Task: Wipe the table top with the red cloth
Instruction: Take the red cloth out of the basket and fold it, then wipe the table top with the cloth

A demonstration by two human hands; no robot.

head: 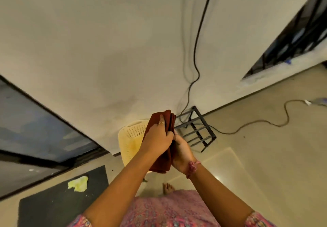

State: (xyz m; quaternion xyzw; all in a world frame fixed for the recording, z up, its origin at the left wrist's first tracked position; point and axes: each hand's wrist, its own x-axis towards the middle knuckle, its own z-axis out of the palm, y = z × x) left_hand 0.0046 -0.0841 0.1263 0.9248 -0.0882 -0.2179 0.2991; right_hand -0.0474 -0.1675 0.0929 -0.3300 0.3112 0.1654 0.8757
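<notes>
Left hand (158, 137) and right hand (182, 151) both grip folded red cloth (161, 163) upright between them, probably refolding into wiping pad; table unseen.

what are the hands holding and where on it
Both hold the folded red cloth, pressed upright between them: left hand grips its flat side, right hand its opposite side, lower down.
</notes>
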